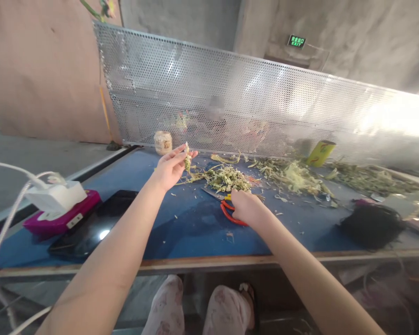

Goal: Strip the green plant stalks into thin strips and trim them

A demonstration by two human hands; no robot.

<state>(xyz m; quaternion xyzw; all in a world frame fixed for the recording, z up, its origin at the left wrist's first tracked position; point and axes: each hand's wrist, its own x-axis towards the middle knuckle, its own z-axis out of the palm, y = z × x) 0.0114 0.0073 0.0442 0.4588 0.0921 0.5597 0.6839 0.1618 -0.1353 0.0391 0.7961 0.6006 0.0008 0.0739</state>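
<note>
Plant piece (187,161), fine details blurred.

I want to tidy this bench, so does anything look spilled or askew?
Loose plant scraps lie strewn in several patches over the blue tabletop, which looks messy. The yellow box near the mesh panel also appears tilted.

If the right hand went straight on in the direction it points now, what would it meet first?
Beyond the red-handled scissors it touches, the right hand would probably meet the pile of plant scraps; exact depth is unclear.
</note>
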